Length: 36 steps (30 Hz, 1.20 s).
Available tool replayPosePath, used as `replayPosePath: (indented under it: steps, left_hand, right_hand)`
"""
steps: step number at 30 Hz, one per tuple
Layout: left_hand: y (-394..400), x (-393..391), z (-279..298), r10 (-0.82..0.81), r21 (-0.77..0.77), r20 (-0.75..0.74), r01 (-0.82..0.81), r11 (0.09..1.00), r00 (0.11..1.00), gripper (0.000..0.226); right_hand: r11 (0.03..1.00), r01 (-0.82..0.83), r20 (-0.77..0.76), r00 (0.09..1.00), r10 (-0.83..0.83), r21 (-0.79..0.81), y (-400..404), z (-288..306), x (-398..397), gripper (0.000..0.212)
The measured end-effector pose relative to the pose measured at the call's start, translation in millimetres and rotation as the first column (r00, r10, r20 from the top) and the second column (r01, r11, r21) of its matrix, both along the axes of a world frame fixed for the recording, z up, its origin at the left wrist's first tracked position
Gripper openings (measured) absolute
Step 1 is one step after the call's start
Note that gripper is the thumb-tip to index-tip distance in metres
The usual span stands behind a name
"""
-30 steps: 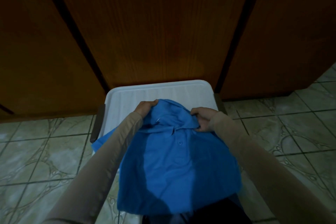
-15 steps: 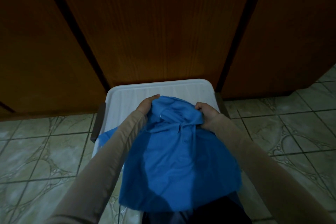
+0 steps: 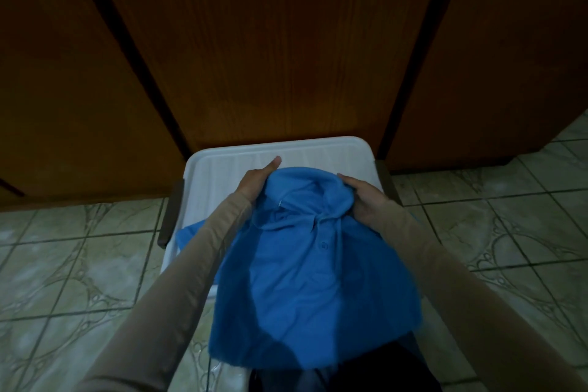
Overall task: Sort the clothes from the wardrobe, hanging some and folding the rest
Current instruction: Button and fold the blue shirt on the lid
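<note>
Blue shirt [image 3: 305, 267] runs collar-up from lower centre. Left hand [image 3: 254, 180] and right hand [image 3: 366, 200] grasp its shoulders on the white surface [image 3: 222, 169].

You have one blue polo shirt [image 3: 305, 280] in front of you, at the centre of the view. Your two hands are on it: one left hand [image 3: 254, 183] at 11 o'clock of the shirt's collar, one right hand [image 3: 366, 197] at 1 o'clock. One white plastic lid [image 3: 286, 153] lies beneath, with two dark handles, one at 9 o'clock [image 3: 171, 213] and one at 3 o'clock [image 3: 383, 175]. Three wooden wardrobe doors [image 3: 270, 41] stand at 12 o'clock. One tiled floor [image 3: 63, 264] surrounds everything.
</note>
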<state>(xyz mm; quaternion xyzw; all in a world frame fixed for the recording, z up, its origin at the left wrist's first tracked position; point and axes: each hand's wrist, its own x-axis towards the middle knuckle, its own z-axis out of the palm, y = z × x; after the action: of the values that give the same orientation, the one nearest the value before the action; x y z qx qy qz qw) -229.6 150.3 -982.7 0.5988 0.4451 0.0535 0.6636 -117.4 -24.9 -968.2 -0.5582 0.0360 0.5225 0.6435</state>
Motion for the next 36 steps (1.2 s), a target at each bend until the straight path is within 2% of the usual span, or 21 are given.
replayPosePath:
  steps: [4,6,7,9,11,13,15,17,20,22,24,25,27,29,31,34,36]
  left_hand:
    - [-6,-5,7,-0.214,0.122,0.002,0.212,0.970,0.977,0.052]
    - [-9,-6,7,-0.275,0.197,-0.031,0.276,0.941,0.961,0.044]
    - [-11,-4,7,-0.290,0.239,-0.046,0.292,0.926,0.956,0.041]
    - [-17,-1,8,-0.318,0.271,-0.062,0.323,0.907,0.946,0.042]
    - [-24,3,9,-0.376,0.310,-0.100,0.388,0.868,0.921,0.043]
    - [-29,7,6,-0.405,0.417,-0.160,0.433,0.799,0.900,0.039]
    - [-33,9,5,-0.382,0.579,-0.250,0.454,0.677,0.890,0.034]
    - [-33,11,2,-0.315,0.712,-0.362,0.479,0.514,0.877,0.031]
    - [-31,8,-6,-0.230,0.741,-0.493,0.544,0.394,0.839,0.028]
    - [-29,3,-12,-0.201,0.703,-0.577,0.607,0.370,0.791,0.033]
    - [-29,-2,-16,-0.202,0.679,-0.575,0.600,0.423,0.793,0.043]
    - [-29,-3,-17,-0.206,0.684,-0.549,0.577,0.447,0.810,0.050]
    - [-31,-4,-20,-0.205,0.733,-0.475,0.514,0.445,0.856,0.056]
    - [-32,-3,-20,-0.211,0.796,-0.412,0.463,0.390,0.886,0.053]
    - [-33,-1,-20,-0.228,0.828,-0.408,0.464,0.314,0.884,0.053]
    - [-37,0,-24,-0.264,0.848,-0.431,0.488,0.208,0.863,0.053]
    - [-42,2,-25,-0.269,0.849,-0.437,0.492,0.192,0.858,0.048]
  right_hand:
    - [0.998,-0.059,0.049,0.997,0.059,-0.019,-8,8,4,0.023]
    - [0.974,-0.135,0.237,0.955,0.176,-0.180,-7,7,8,0.037]
    - [0.945,-0.146,0.359,0.899,0.250,-0.292,-6,7,10,0.043]
    - [0.898,-0.124,0.542,0.759,0.360,-0.422,-1,4,13,0.040]
    - [0.868,-0.079,0.647,0.634,0.423,-0.489,3,0,15,0.030]
    - [0.795,0.026,0.709,0.473,0.524,-0.605,4,-1,15,0.023]
    - [0.720,0.155,0.723,0.325,0.610,-0.677,4,-2,15,0.027]
    - [0.680,0.251,0.724,0.227,0.651,-0.689,3,-1,14,0.030]
    - [0.681,0.286,0.737,0.200,0.646,-0.674,-1,-3,12,0.030]
    - [0.691,0.286,0.747,0.219,0.627,-0.664,-3,-6,11,0.029]
    - [0.692,0.254,0.737,0.220,0.639,-0.676,-4,-9,11,0.037]
    - [0.676,0.241,0.716,0.185,0.673,-0.697,-3,-10,11,0.043]
    - [0.650,0.227,0.676,0.053,0.735,-0.725,0,-12,11,0.053]
    - [0.655,0.206,0.653,-0.091,0.752,-0.727,7,-12,12,0.055]
    - [0.653,0.176,0.629,-0.178,0.757,-0.736,17,-13,12,0.050]
    - [0.646,0.108,0.617,-0.214,0.757,-0.756,30,-15,15,0.033]
    - [0.655,0.072,0.640,-0.158,0.752,-0.752,33,-13,18,0.026]
